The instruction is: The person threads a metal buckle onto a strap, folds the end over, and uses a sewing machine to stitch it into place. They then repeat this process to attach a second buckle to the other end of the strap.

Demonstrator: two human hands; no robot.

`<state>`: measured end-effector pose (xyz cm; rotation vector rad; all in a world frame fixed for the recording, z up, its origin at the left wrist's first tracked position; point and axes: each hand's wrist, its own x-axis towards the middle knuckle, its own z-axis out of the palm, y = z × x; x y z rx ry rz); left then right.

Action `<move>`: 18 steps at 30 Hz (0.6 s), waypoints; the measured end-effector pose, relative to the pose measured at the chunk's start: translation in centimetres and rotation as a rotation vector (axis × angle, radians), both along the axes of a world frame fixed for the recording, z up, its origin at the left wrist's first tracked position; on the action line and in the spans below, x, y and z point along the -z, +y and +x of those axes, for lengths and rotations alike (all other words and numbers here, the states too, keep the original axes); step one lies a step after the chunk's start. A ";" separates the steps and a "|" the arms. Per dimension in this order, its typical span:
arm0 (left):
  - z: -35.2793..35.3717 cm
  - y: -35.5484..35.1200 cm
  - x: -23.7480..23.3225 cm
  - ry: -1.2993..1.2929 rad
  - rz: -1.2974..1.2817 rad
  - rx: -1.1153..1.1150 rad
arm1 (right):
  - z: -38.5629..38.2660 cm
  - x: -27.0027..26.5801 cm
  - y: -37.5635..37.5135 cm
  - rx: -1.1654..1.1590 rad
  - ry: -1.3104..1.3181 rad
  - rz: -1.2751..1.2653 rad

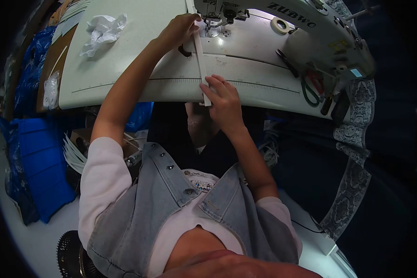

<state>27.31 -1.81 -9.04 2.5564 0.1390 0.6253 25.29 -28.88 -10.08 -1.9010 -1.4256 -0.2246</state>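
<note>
A long, narrow, flat white strip (201, 60) lies on the pale, smooth-surfaced worktop (90, 74), its long axis running away from the person, from the front edge up to the left side of the white sewing machine (294, 9) lettered ZUBWO. The left hand (180, 28) is at the far part of the strip, its fingertips closed on it just left of the metal presser foot (210, 25). The right hand (225, 103) is at the near end, by the front edge, with the fingers loosely extended and touching the strip; whether it is pinched there or merely pressed flat cannot be told. Governing relation: the strip passes beside the presser foot, to its left and apart from it, with the left hand the nearer of the two to the foot. From the right hand, the strip extends forward and slightly left; it crosses a printed ruler scale (259, 86) nearly at right angles. Also noted: a crumpled white sheet (103, 32) well to the left, its material undetermined; a cream roll of tape (280, 26) behind and right of the foot; and a red-handled tool (316, 81) at the right end.
</note>
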 end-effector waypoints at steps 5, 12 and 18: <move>-0.5 0.0 -0.9 0.111 0.054 0.019 | 1.9 0.2 3.6 0.140 -0.094 -0.049; 0.4 0.6 0.5 -0.025 -0.155 0.103 | 2.2 -0.3 4.4 0.095 -0.113 -0.096; 0.2 0.2 0.9 -0.068 -0.220 0.103 | 2.5 -1.7 3.1 -0.087 -0.113 -0.145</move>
